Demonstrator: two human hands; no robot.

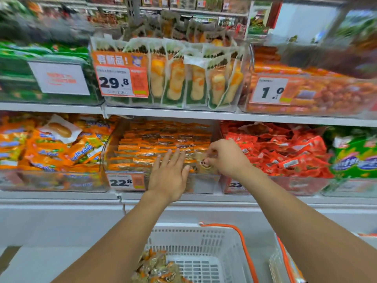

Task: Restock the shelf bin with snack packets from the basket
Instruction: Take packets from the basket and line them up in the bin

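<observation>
Clear plastic shelf bin (204, 183), front edge: L hand (168, 177) flat on stacked orange packets (163, 139); R hand (226, 155) pinches small crinkly film packet (205, 165). Looks light, slippery; grip by edge seam.

Two hands, left (168, 176) and right (226, 158), reach to one clear bin (204, 181) of orange packets (163, 139), too many to count. One white basket (204, 242) sits below. Two shelves (173, 114) show, with five readable price tags (121, 81).
</observation>
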